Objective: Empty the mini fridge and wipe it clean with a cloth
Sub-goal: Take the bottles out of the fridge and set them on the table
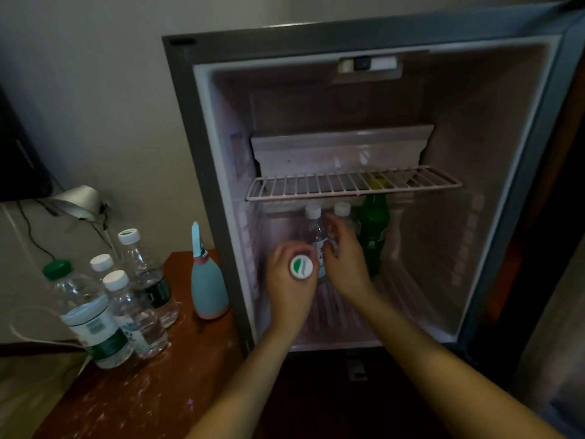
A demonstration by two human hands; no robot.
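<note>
The mini fridge (209,160) stands open with a wire shelf (351,182) across its middle. My left hand (289,296) grips a water bottle whose white cap (301,267) points at the camera, in the lower compartment near the front. My right hand (343,258) curls around a clear water bottle (315,229) standing further in. A second clear bottle (342,210) and a green soda bottle (373,229) stand behind it under the shelf.
On the reddish wooden table (152,384) left of the fridge stand several water bottles (126,299) and a teal and pink bottle (207,286). A desk lamp (79,201) and cables sit behind them. The fridge door edge (566,217) is at right.
</note>
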